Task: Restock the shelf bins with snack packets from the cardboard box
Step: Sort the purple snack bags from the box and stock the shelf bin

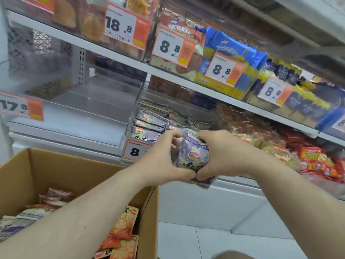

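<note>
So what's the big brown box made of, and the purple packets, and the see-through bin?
The cardboard box looks like plain matte brown cardboard: dull surface, folded flaps, raw cut edge. The purple packets held by the left hand and right hand seem to be thin printed plastic film, shiny and crinkled. The shelf bin looks like clear hard plastic; you can see packets through its wall.

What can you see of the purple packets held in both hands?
The purple packets form a small stack of glossy, crinkled foil-like pouches, lilac and white with a red oval logo. The left hand and right hand grip the stack from either side, just in front of the clear bin holding matching packets.
</note>
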The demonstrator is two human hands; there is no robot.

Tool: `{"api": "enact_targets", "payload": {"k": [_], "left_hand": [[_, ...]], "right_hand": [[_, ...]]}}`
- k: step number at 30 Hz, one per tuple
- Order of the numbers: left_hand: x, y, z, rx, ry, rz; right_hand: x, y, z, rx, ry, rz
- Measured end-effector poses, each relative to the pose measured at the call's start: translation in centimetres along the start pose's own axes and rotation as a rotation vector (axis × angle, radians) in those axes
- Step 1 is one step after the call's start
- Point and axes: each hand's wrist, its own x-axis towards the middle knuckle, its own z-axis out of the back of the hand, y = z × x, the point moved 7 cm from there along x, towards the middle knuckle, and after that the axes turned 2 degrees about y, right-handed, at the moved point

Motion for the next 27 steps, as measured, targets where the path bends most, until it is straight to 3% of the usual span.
{"api": "enact_targets", "payload": {"k": [2,4,7,19,23,27], "left_hand": [[1.3,-0.4,-0.3,0.226,-0.102,-0.072],[2.2,0.0,-0.9,0.600,-0.148,-0.111],[2.6,1.6,-1.8,0.945,-0.117,-0.074],[2.3,3.0,-2.2,0.924,-0.069,-0.010],[2.1,3.1,-2.3,0.931,-0.064,-0.014],[2.1,3.3,-2.4,0.943,-0.068,-0.012]], "right_hand": [[0.3,-2.5,2.6,-0.226,-0.055,-0.091],[1.2,-4.4,4.6,-0.448,-0.088,-0.168],[3.4,-5.4,5.1,-0.580,-0.082,-0.207],[10.6,-5.3,-0.9,-0.637,0.184,-0.182],[11.8,-7.0,-1.8,-0.528,0.172,-0.107],[11.7,-10.3,-3.6,-0.239,0.183,-0.144]]}}
